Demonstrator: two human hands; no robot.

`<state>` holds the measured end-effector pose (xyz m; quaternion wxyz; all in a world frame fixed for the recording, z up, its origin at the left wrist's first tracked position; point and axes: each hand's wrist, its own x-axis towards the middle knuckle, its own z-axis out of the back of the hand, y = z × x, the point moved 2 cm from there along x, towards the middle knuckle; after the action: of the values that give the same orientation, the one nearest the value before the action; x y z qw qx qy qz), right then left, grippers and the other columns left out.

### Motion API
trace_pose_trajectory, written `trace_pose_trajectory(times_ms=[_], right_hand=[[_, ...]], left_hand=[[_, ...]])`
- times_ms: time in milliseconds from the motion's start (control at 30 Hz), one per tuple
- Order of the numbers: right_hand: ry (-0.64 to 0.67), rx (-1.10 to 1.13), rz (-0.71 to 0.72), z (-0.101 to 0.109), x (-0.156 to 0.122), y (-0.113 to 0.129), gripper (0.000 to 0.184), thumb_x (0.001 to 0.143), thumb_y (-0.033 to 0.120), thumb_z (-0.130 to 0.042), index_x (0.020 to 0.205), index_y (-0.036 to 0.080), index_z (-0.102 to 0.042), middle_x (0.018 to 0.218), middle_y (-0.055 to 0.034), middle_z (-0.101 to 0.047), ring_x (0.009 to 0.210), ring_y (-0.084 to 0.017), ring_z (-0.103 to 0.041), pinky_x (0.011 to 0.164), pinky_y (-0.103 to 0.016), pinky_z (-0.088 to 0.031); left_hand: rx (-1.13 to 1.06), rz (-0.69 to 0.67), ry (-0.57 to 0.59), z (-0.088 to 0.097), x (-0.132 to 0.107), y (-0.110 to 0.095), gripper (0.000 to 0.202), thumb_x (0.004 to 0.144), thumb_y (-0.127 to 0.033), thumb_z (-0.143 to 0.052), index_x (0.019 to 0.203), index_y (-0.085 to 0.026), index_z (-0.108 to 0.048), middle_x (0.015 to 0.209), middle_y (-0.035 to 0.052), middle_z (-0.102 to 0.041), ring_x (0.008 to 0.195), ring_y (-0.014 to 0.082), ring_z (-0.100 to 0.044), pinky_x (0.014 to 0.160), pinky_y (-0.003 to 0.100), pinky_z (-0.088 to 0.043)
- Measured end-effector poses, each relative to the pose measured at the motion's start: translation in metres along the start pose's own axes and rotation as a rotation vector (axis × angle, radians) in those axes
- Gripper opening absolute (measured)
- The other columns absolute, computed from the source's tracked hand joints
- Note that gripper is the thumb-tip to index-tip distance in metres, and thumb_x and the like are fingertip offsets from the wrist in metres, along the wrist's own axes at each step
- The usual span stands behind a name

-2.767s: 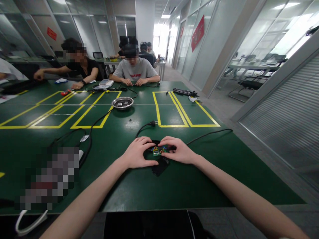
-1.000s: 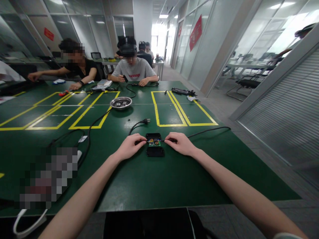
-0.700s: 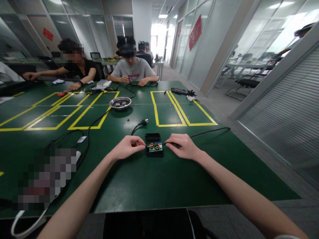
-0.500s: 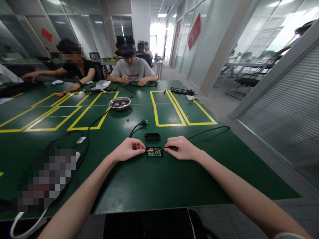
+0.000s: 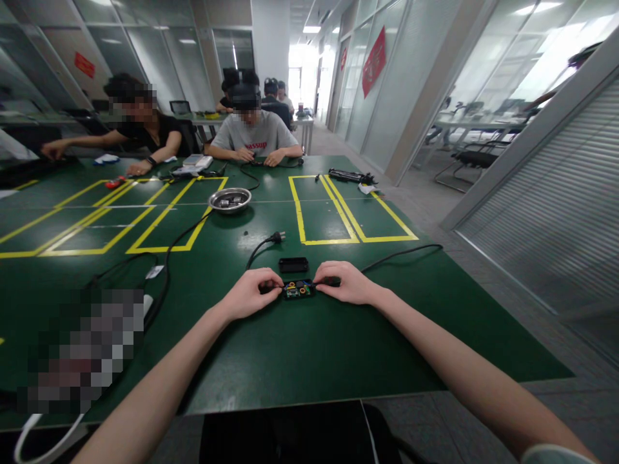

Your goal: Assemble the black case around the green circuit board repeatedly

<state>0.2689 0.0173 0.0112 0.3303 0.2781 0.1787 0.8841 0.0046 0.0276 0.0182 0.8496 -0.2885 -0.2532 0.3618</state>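
A small black case [image 5: 298, 289] with a green circuit board inside lies open-topped between my hands. Thumb and fingers of my left hand [image 5: 250, 294] pinch the black cable at its left end. At the opposite end, my right hand [image 5: 347, 282] is closed on the other black cable [image 5: 401, 256], which runs off to the right. Just beyond the case sits its black cover [image 5: 293, 265], hollow side up. A power plug [image 5: 277, 237] on a black cord lies behind my left hand. My fingertips partly hide where the cables enter the case.
A metal bowl [image 5: 229, 200] with small metal parts stands ahead on the green table [image 5: 367, 361]. A blurred-out power strip [image 5: 87, 351] lies left. Yellow tape [image 5: 331, 242] marks rectangles; a folded black tripod [image 5: 351, 176] is farther back. Two people sit across the table.
The case has shifted slightly away from me, toward the cover, and its right end has swung a little farther back. My right hand has moved with it; both hands keep their pinch.
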Motion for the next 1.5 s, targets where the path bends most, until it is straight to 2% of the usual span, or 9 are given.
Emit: trace_pose_trajectory(times_ms=[167, 367, 567, 800, 967, 1100, 1167, 1267, 1500], right_hand=[[0.050, -0.041, -0.037, -0.001, 0.000, -0.001, 0.010, 0.091, 0.021, -0.064, 0.093, 0.020, -0.074, 0.087, -0.0056, -0.073, 0.076, -0.018, -0.068, 0.073, -0.031, -0.054], [0.083, -0.265, 0.061, 0.002, -0.001, 0.005, 0.023, 0.101, 0.022, -0.051, 0.103, 0.019, -0.075, 0.094, -0.0090, -0.074, 0.087, -0.021, -0.068, 0.077, -0.033, -0.053], [0.220, -0.527, 0.137, -0.006, -0.003, 0.013, 0.020, 0.100, 0.019, -0.052, 0.103, 0.017, -0.071, 0.092, -0.0096, -0.070, 0.082, -0.021, -0.063, 0.072, -0.031, -0.048], [0.191, -0.617, 0.078, -0.012, 0.001, 0.012, 0.023, 0.097, 0.011, -0.051, 0.109, 0.016, -0.069, 0.098, -0.0120, -0.069, 0.086, -0.023, -0.061, 0.076, -0.035, -0.045], [-0.013, -0.342, 0.007, -0.013, 0.003, 0.004, 0.018, 0.099, 0.024, -0.057, 0.093, 0.019, -0.073, 0.097, -0.0098, -0.070, 0.088, -0.022, -0.063, 0.080, -0.036, -0.049], [-0.269, -0.143, -0.285, -0.016, 0.010, -0.019, 0.022, 0.098, 0.033, -0.059, 0.099, 0.019, -0.077, 0.087, -0.0053, -0.067, 0.076, -0.018, -0.062, 0.073, -0.032, -0.051], [-0.273, -0.143, -0.371, -0.020, 0.014, -0.027, 0.023, 0.095, 0.034, -0.065, 0.105, 0.018, -0.077, 0.089, -0.0058, -0.068, 0.078, -0.018, -0.062, 0.072, -0.032, -0.051], [-0.236, -0.065, -0.382, -0.025, 0.018, -0.032, 0.017, 0.090, 0.030, -0.070, 0.097, 0.017, -0.078, 0.091, -0.0069, -0.070, 0.082, -0.019, -0.064, 0.076, -0.033, -0.052], [-0.327, 0.407, -0.453, -0.032, 0.017, -0.030, 0.022, 0.083, 0.026, -0.072, 0.103, 0.016, -0.073, 0.091, -0.0053, -0.076, 0.078, -0.016, -0.071, 0.072, -0.030, -0.059]], left_hand=[[0.060, -0.040, -0.013, -0.004, 0.000, 0.002, 0.015, 0.090, -0.023, -0.059, 0.085, -0.019, -0.073, 0.086, 0.0042, -0.071, 0.078, 0.0174, -0.064, 0.073, 0.028, -0.050], [0.189, -0.123, 0.047, -0.003, -0.001, 0.003, 0.016, 0.095, -0.020, -0.055, 0.084, -0.020, -0.068, 0.095, 0.0051, -0.070, 0.087, 0.0188, -0.066, 0.079, 0.029, -0.051], [0.300, -0.166, 0.039, -0.005, -0.002, 0.003, 0.023, 0.103, -0.025, -0.047, 0.090, -0.020, -0.065, 0.095, 0.0060, -0.067, 0.089, 0.0198, -0.064, 0.080, 0.030, -0.052], [0.394, -0.178, 0.024, -0.003, 0.001, 0.004, 0.024, 0.104, -0.025, -0.044, 0.095, -0.021, -0.066, 0.104, 0.0087, -0.067, 0.095, 0.0230, -0.062, 0.087, 0.036, -0.054], [0.210, -0.133, -0.086, -0.002, 0.002, 0.008, 0.016, 0.095, -0.029, -0.058, 0.096, -0.022, -0.072, 0.118, 0.0090, -0.068, 0.106, 0.0245, -0.066, 0.096, 0.039, -0.054], [0.105, 0.083, -0.285, -0.005, 0.012, 0.019, 0.030, 0.096, -0.029, -0.056, 0.122, -0.023, -0.070, 0.109, 0.0068, -0.074, 0.095, 0.0227, -0.070, 0.092, 0.039, -0.056], [0.184, 0.141, -0.302, -0.008, 0.018, 0.024, 0.027, 0.092, -0.031, -0.062, 0.114, -0.021, -0.075, 0.105, 0.0084, -0.076, 0.102, 0.0273, -0.069, 0.096, 0.044, -0.055], [0.203, 0.168, -0.295, -0.014, 0.023, 0.027, 0.020, 0.089, -0.032, -0.065, 0.096, -0.018, -0.079, 0.102, 0.0104, -0.076, 0.102, 0.0301, -0.069, 0.097, 0.047, -0.055], [-0.263, 0.227, -0.334, -0.016, 0.018, 0.026, 0.028, 0.083, -0.029, -0.070, 0.109, -0.017, -0.074, 0.096, 0.0063, -0.080, 0.089, 0.0235, -0.076, 0.086, 0.039, -0.062]])
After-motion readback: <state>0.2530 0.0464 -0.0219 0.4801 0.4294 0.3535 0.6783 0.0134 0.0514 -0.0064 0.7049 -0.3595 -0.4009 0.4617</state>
